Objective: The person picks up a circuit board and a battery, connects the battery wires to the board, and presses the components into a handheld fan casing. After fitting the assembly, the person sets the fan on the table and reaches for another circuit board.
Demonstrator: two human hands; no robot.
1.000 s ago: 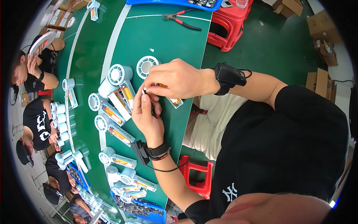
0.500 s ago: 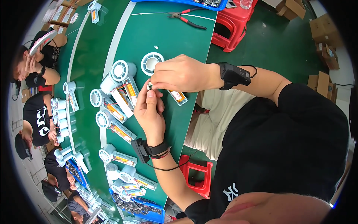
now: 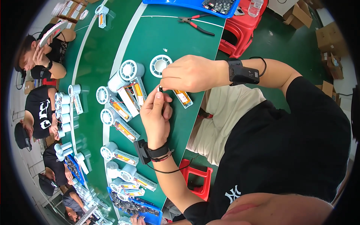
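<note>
My left hand (image 3: 154, 119) comes up from below with thumb and forefinger pinched on a small dark-and-white part (image 3: 160, 89). Closed fingertips of my right hand (image 3: 193, 73) meet the same part from above, so its exact kind cannot be made out. Beneath my right hand lies a light-blue handheld fan, its round grille (image 3: 161, 65) showing beyond the knuckles and its open handle (image 3: 183, 98) with a yellow-wrapped battery on the near side. The middle of that fan is hidden. Left of my hands are more opened fans (image 3: 129, 95) with batteries and wires exposed.
Red-handled pliers (image 3: 195, 25) lie at the far end of the green table (image 3: 168, 41). A blue tray of small dark parts (image 3: 189, 4) stands beyond, another blue tray (image 3: 150, 212) at the near end with a person's hand (image 3: 138, 219). A red stool (image 3: 240, 33) and co-workers flank the table.
The whole view has shifted slightly to the right. My hands stay together at the small part. Another person's fingers now show beside the near blue tray.
</note>
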